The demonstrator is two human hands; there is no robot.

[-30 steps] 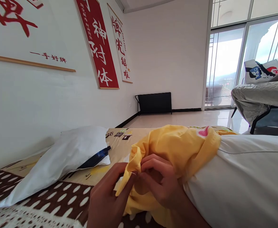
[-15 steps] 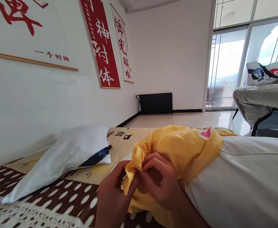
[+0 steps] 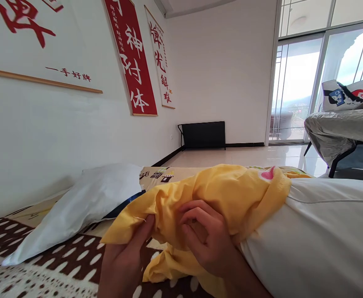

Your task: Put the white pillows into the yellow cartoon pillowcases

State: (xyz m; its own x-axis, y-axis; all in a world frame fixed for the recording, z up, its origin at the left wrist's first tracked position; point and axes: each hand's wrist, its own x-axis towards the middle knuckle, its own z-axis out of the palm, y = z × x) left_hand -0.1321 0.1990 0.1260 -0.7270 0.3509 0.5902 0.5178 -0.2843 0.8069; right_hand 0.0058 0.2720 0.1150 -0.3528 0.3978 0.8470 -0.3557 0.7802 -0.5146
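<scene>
1. A plain white pillow (image 3: 76,207) lies to the left against the white wall, on a bed cover (image 3: 60,260) patterned in brown with white oval dots and a beige cartoon print further back.
2. A dark blue strip of cloth (image 3: 127,203) shows from under the near edge of that pillow, just beside the yellow fabric.
3. Red and white hanging scrolls with brush characters (image 3: 132,62) hang on the wall; a low black panel (image 3: 203,134) stands on the floor at the far wall, and a grey covered chair (image 3: 339,132) sits by the glass doors on the right.
4. A crumpled yellow cotton pillowcase (image 3: 225,190) is bunched over the left end of a large white pillow (image 3: 318,240) that fills the lower right; its loose edge spreads out to the left.
5. The left hand (image 3: 122,260) pinches the pillowcase's edge between thumb and fingers, pulling it out flat, well to the left of the other hand.
6. The right hand (image 3: 204,240) is curled shut on a fold of the same pillowcase, fingers tucked into the cloth, resting against the large white pillow.
</scene>
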